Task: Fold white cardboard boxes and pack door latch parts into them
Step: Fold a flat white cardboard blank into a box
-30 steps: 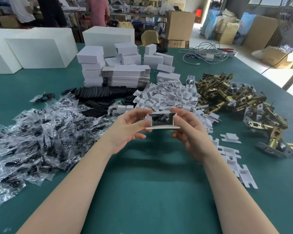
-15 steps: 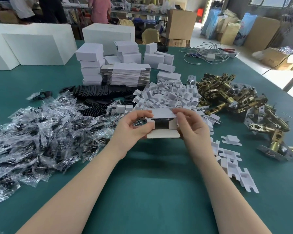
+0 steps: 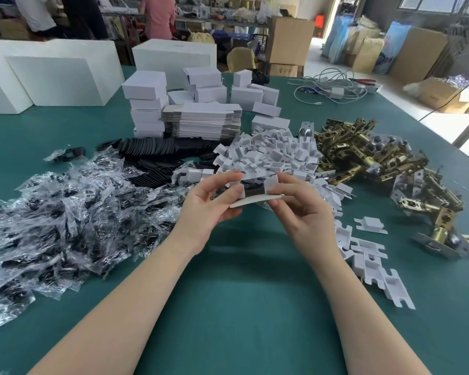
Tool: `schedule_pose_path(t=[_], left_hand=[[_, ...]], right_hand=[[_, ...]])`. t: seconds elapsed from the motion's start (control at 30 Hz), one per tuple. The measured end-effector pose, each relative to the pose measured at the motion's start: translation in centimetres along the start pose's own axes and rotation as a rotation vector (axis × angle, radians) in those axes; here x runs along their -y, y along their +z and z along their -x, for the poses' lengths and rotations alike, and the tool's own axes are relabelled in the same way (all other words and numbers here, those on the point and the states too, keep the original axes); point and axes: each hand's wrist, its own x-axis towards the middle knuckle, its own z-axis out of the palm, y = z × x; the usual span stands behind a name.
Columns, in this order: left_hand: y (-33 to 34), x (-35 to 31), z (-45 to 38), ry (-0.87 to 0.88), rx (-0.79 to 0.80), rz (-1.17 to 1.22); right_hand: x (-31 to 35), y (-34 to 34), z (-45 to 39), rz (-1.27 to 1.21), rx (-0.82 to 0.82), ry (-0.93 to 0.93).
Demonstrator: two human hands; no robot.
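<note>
One view, head camera. Two hands are held above a green table (image 3: 241, 307), just in front of a heap of white cardboard inserts (image 3: 268, 155). A small white cardboard piece (image 3: 257, 197), partly folded with a dark opening at its middle, is pinched between them: the left hand (image 3: 209, 207) is clamped on its left end with thumb and curled fingers, the right hand (image 3: 298, 209) on its right end with its fingertips.

Listed to the left: a spread of clear plastic bags with dark parts (image 3: 52, 212). Behind these, black flat pieces (image 3: 157, 152) are piled. Further back, a stack of flat box blanks (image 3: 203, 120) is placed beside folded white boxes (image 3: 146, 104). To the right, brass door latches (image 3: 377, 163) are heaped. Loose inserts (image 3: 371, 255) are scattered near the right forearm. White cables (image 3: 333, 87) are coiled at the far edge.
</note>
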Motion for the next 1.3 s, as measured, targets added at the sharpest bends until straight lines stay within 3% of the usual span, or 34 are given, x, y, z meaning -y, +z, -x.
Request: schedule_pose_path(t=[0.23, 0.37, 0.47, 0.53, 0.63, 0.87, 1.1, 1.3], left_hand=[[-0.6, -0.3, 0.1, 0.078, 0.242, -0.126], [0.0, 0.6, 0.1, 0.135, 0.087, -0.261], [0.1, 0.9, 0.1, 0.134, 0.042, -0.201], [0.2, 0.9, 0.3, 0.171, 0.007, -0.283], [0.6, 1.3, 0.6, 0.242, -0.007, -0.398], [1.3, 1.8, 0.7, 0.204, -0.062, -0.348], [1.8, 1.8, 1.0, 0.224, -0.179, -0.408], [2.1, 2.0, 1.1, 0.256, -0.136, -0.447]], right_hand=[[-0.1, 0.1, -0.5, 0.155, -0.078, -0.071], [-0.1, 0.9, -0.1, 0.131, -0.147, -0.087], [-0.3, 1.2, 0.1, 0.057, -0.192, -0.004], [-0.6, 1.3, 0.1, 0.090, -0.155, 0.041], [-1.0, 1.5, 0.0, 0.140, -0.144, 0.108], [-0.9, 1.7, 0.1, -0.015, -0.214, 0.316], [-0.6, 2.2, 0.4, -0.123, -0.243, 0.354], [-0.7, 2.1, 0.4, -0.150, -0.243, 0.396]])
